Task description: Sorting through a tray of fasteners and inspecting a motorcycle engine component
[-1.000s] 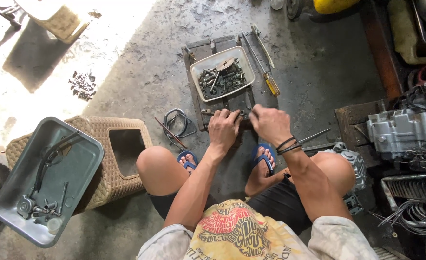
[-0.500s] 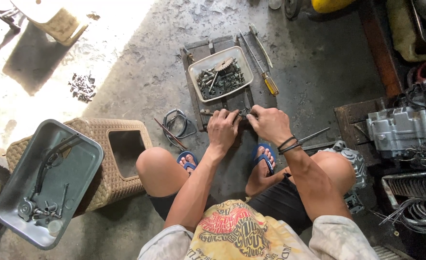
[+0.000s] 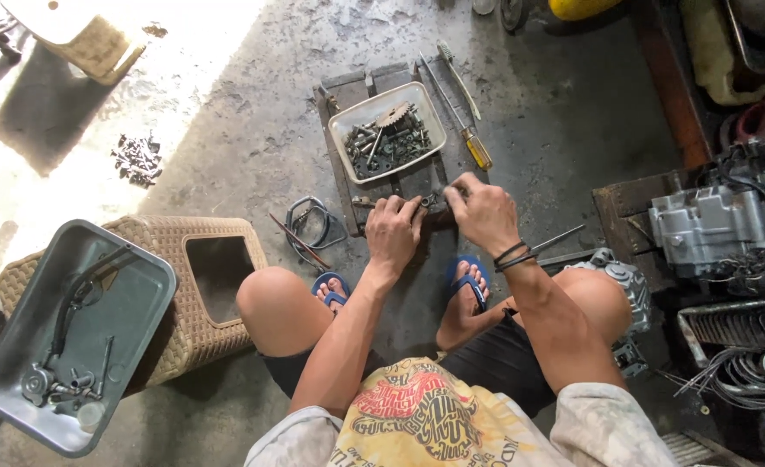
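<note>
A small dark metal part (image 3: pixel 428 202) is held between both hands, low over a dark slab (image 3: pixel 400 186) on the concrete floor (image 3: pixel 252 130), just in front of the person's feet in blue sandals (image 3: pixel 469 281). Its long axis appears to run left to right across the view, from one hand to the other; its exact shape and which end is which cannot be told, since it is mostly covered.

The left hand (image 3: pixel 393 235) is curled, its fingers (image 3: pixel 404 207) bent and pressed together against the part's left end. The right hand (image 3: pixel 484 212), with dark bands at the wrist, is closed over the right end, its fingertips (image 3: pixel 453 194) pinching the part.

Just beyond the hands, a pale rectangular tray (image 3: pixel 387 131) filled with bolts, gears and small hardware rests on the same slab. A yellow-handled screwdriver (image 3: pixel 460 121) lies to the tray's right, its tip pointing away from the person. A coil of cable (image 3: pixel 309 225) lies left of the slab. A woven stool (image 3: pixel 201 294) carries a grey tray (image 3: pixel 75 333) at the person's left, and an engine block (image 3: pixel 711 225) stands at the right.
</note>
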